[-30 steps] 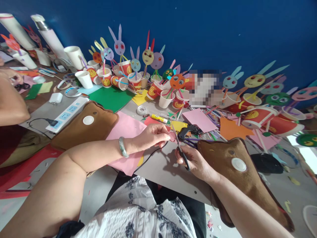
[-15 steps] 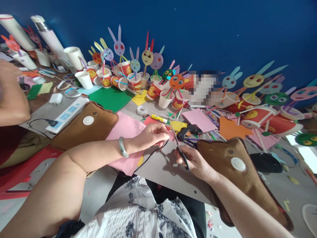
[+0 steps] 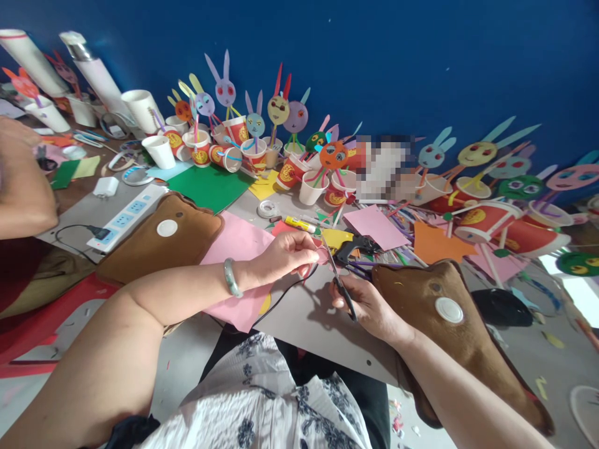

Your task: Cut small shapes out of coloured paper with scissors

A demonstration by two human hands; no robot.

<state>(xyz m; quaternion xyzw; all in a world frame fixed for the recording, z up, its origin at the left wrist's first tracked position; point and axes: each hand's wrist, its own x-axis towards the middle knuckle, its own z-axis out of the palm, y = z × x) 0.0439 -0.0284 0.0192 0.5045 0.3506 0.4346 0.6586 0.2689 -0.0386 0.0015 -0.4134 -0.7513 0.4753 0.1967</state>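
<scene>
Head view: left hand (image 3: 294, 254) reaches in from the left, palm side turned inward, thumb and fingertips pinching a small pink paper piece (image 3: 321, 254) above the desk (image 3: 327, 337). Right hand (image 3: 365, 305) angled up from lower right, fingers closed around the handles of the scissors (image 3: 344, 288); blades point up and slightly left, beside the piece. Blade-to-paper contact: cannot tell. Glue gun (image 3: 352, 248) lies just beyond the scissors.

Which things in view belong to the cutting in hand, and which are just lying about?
In use:
- scissors, in the right hand
- small pink paper piece, in the left hand

Apparently just lying about:
- power strip
- green sheet
- orange paper
</scene>
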